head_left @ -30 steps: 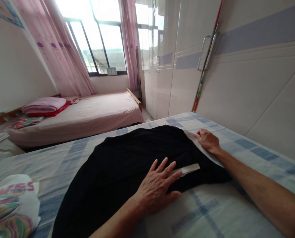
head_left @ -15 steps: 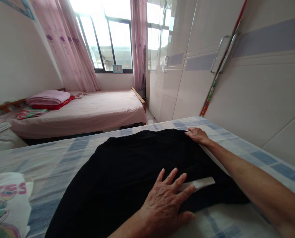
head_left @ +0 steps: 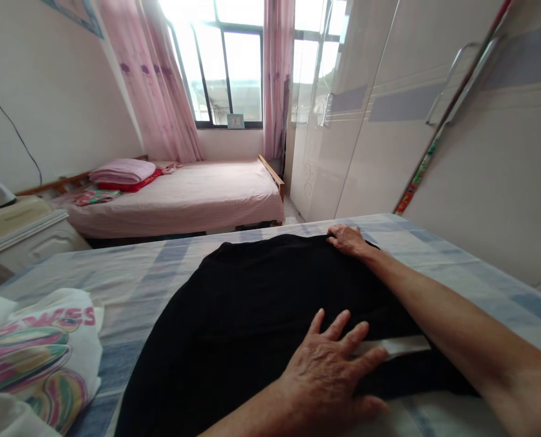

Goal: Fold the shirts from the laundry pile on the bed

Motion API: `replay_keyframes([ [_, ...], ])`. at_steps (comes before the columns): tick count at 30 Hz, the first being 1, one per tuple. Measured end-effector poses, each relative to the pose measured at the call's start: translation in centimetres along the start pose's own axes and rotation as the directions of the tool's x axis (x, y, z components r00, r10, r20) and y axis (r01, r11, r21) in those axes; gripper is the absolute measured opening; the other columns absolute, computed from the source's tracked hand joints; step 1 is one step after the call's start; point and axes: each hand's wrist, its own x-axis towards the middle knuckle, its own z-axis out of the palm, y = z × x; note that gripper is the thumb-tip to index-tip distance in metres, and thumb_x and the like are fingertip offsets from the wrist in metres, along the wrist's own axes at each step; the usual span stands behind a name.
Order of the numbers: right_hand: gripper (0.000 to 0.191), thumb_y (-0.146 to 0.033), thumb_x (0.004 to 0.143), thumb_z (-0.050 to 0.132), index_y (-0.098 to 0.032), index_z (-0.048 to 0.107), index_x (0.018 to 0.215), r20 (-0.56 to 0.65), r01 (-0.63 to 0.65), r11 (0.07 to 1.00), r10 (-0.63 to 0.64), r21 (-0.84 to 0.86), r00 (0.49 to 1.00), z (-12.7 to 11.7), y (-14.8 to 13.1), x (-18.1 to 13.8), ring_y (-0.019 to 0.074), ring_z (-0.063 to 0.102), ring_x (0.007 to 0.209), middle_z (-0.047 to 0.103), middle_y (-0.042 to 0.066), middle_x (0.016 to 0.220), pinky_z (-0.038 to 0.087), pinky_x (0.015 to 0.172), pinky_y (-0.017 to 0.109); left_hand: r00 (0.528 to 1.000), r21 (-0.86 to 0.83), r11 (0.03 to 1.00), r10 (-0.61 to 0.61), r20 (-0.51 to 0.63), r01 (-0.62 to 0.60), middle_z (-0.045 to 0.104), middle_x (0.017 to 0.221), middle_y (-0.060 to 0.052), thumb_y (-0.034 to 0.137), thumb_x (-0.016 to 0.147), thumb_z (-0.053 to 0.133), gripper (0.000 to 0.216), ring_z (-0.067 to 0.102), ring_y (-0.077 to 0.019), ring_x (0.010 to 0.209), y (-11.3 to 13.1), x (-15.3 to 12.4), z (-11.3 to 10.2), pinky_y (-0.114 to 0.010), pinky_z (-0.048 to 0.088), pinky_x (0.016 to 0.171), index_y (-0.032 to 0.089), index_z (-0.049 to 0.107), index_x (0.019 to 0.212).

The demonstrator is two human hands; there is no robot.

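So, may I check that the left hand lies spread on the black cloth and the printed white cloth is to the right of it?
Not quite: in the head view, the printed white cloth is to the left of the black cloth; the left hand does lie spread on the black cloth.

We face garment [head_left: 234, 315] on sheet [head_left: 134, 285], cloth [head_left: 61, 358] at its left, wardrobe [head_left: 370, 158] right; bed [head_left: 216, 188] beyond, window [head_left: 243, 67] behind bed.
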Motion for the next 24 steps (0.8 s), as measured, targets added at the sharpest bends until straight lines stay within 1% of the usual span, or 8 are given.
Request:
replay_keyframes([
  [3,0.038,-0.029,0.087,0.043,-0.018,0.057,0.120,-0.054,0.031,0.999,-0.032,-0.015,0.998,-1.0,-2.2,-0.8,0.0289,0.050,0.117,0.057,0.014,0.126,0.036,0.095,0.049,1.000,-0.010,1.000,0.019,0.002,-0.019,0.030,0.151,-0.003,0.060,0.089,0.031,0.059,0.017,-0.0294,0.141,-0.1,0.0,-0.2,-0.061,0.013,0.110,0.034,0.028,0.142],
  [5,0.043,-0.035,0.089,0.041,-0.021,0.051,0.129,-0.070,0.204,0.979,-0.202,0.022,0.977,-1.2,-4.1,-2.5,0.0241,0.043,0.125,0.051,0.010,0.135,0.032,0.102,0.043,1.000,-0.006,1.000,0.024,-0.004,-0.024,0.032,0.150,-0.003,0.060,0.089,0.032,0.058,0.019,-0.0298,0.140,-0.1,0.0,-0.3,-0.061,0.014,0.109,0.035,0.030,0.141],
  [8,0.049,-0.048,0.090,0.038,-0.025,0.048,0.133,0.008,0.486,0.863,-0.492,0.138,0.871,-0.8,-6.6,-5.1,0.0216,0.033,0.134,0.044,0.005,0.143,0.026,0.108,0.040,1.000,-0.003,1.000,0.015,-0.021,-0.015,0.038,0.147,-0.004,0.059,0.089,0.036,0.056,0.024,-0.0302,0.138,0.1,-0.1,-0.3,-0.062,0.017,0.108,0.034,0.035,0.138],
  [11,0.054,-0.050,0.089,0.040,-0.022,0.048,0.135,0.074,0.461,0.864,-0.483,0.203,0.872,-0.8,-7.6,-6.5,0.0261,0.030,0.136,0.040,0.008,0.145,0.025,0.109,0.046,1.000,-0.015,1.000,0.002,-0.031,-0.002,0.040,0.145,-0.005,0.059,0.087,0.041,0.055,0.027,-0.0310,0.137,0.7,-0.1,-0.7,-0.061,0.021,0.107,0.034,0.038,0.136],
  [15,0.054,-0.050,0.093,0.029,-0.024,0.043,0.138,-0.048,0.426,0.802,-0.449,0.418,0.892,-3.0,-8.3,-7.7,0.0212,0.033,0.135,0.040,0.005,0.145,0.026,0.110,0.042,0.978,-0.033,0.991,-0.134,-0.157,0.131,0.043,0.143,-0.005,0.046,0.091,0.041,0.046,0.042,-0.0239,0.129,0.0,0.3,-3.1,-0.043,0.035,0.106,0.029,0.046,0.132],
  [18,0.058,-0.054,0.093,0.024,-0.025,0.036,0.142,-0.033,0.449,0.756,-0.495,0.476,0.868,-3.5,-8.4,-9.3,0.0187,0.027,0.138,0.033,0.004,0.149,0.024,0.112,0.039,0.926,0.070,0.942,-0.306,-0.223,0.328,0.054,0.133,-0.007,0.034,0.093,0.036,0.037,0.049,-0.0204,0.122,-3.5,0.0,-5.5,-0.036,0.036,0.106,0.022,0.058,0.121],
  [20,0.061,-0.056,0.091,0.028,-0.026,0.035,0.143,-0.005,0.462,0.799,-0.498,0.385,0.867,-2.6,-7.4,-10.0,0.0204,0.022,0.139,0.028,0.004,0.151,0.019,0.113,0.042,0.860,0.177,0.852,-0.447,-0.244,0.493,0.042,0.144,-0.010,0.041,0.093,0.035,0.044,0.036,-0.0268,0.133,-7.1,-1.1,-6.5,-0.046,0.031,0.108,0.021,0.054,0.128],
  [24,0.060,-0.055,0.089,0.034,-0.024,0.041,0.140,0.049,0.328,0.930,-0.340,0.166,0.939,0.5,-1.4,-9.7,0.0246,0.027,0.137,0.035,0.007,0.148,0.020,0.111,0.048,0.749,0.278,0.695,-0.614,-0.250,0.663,0.032,0.150,-0.008,0.050,0.093,0.031,0.054,0.024,-0.0273,0.139,-13.5,-4.2,-7.4,-0.049,0.021,0.111,0.024,0.042,0.138],
])
